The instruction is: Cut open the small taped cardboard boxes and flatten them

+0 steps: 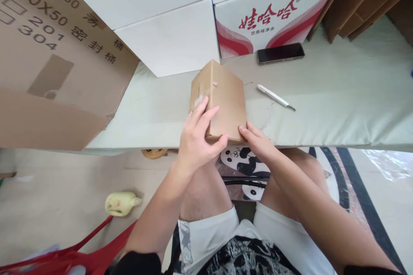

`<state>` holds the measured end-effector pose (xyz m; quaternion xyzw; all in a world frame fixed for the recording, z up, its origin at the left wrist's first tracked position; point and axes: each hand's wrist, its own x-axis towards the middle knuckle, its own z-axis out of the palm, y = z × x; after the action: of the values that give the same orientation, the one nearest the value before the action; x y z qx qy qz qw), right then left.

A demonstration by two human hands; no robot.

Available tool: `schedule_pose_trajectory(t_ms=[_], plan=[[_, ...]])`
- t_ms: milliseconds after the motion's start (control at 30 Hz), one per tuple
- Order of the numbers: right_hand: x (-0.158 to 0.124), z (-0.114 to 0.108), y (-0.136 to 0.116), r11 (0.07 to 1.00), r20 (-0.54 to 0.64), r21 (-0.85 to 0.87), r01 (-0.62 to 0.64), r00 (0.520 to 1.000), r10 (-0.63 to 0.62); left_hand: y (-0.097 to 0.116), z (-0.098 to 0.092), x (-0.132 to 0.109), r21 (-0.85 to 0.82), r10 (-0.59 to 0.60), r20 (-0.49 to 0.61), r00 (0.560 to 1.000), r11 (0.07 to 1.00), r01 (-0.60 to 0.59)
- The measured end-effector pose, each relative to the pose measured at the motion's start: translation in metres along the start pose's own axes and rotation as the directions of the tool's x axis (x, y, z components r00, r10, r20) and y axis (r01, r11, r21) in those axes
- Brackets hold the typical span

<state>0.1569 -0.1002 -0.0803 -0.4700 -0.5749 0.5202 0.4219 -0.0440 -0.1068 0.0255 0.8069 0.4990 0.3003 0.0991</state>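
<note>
A small brown cardboard box (229, 99) rests on the cloth-covered table near its front edge, turned at a slight angle. My left hand (198, 133) grips its left and near side, fingers spread along the left edge and thumb at the near edge. At the near right corner, my right hand (256, 139) holds the box between thumb and fingers. Part of the box's left face is covered by my left fingers. To the right of the box lies a slim white pen-like tool (274, 96) with a dark tip, touched by neither hand.
White cartons (171, 43) and a red-and-white carton (271, 21) stand along the back. A black phone (280, 53) lies before them. A large printed cardboard box (64, 94) fills the left. Folded cardboard (358, 4) stands back right. On the floor is a yellow jug (121, 203).
</note>
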Motion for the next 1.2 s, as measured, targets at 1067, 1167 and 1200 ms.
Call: schedule_pose_trajectory(t_ms=[1067,1167,1200], plan=[[0.019,-0.112,0.020,0.558,-0.417,-0.798,-0.228,0.877,-0.239,-0.002,0.023,0.138,0.024,0.105,0.486,0.868,0.991,-0.133],[0.019,-0.118,0.024,0.659,-0.477,-0.723,-0.207,0.839,-0.261,-0.002,0.021,0.140,0.061,0.031,0.480,0.877,0.996,-0.068],[0.018,-0.120,0.025,0.684,-0.498,-0.701,-0.203,0.826,-0.265,-0.003,0.022,0.144,0.080,0.011,0.476,0.879,0.995,-0.056]])
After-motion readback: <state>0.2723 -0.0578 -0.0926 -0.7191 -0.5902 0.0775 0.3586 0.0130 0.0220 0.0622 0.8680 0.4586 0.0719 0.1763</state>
